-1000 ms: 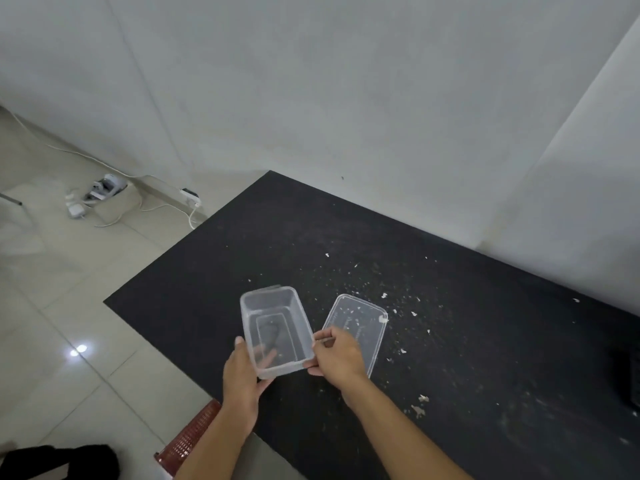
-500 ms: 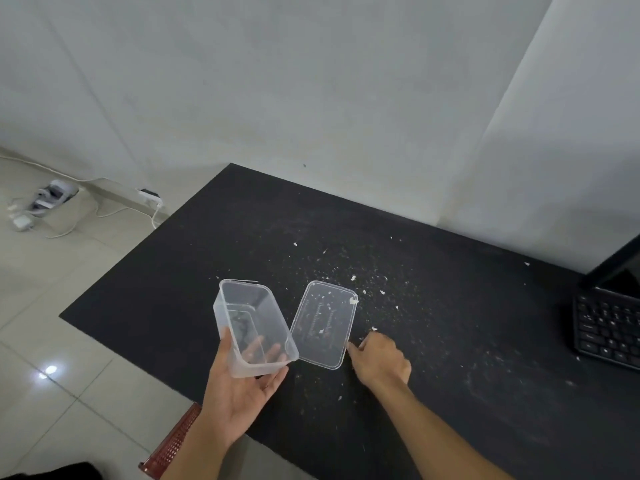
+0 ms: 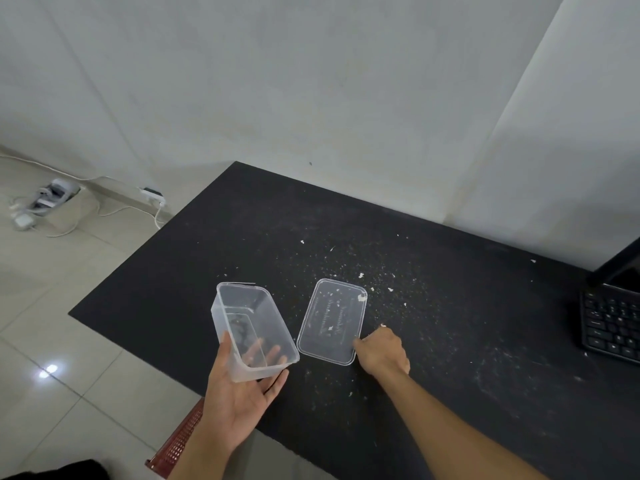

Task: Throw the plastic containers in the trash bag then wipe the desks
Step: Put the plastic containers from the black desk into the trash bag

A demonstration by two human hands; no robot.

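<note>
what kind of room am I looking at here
Probably an office or home workspace: a black desk against a bare wall, a keyboard at its right edge, and a power strip with cables on the tiled floor.

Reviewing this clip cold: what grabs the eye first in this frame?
The clear rectangular plastic container, held up in the left hand at the near edge of the black desk. Beside it the matching clear plastic lid lies flat on the desk, the right hand at its near right corner. White crumbs scatter across the desk beyond.
</note>
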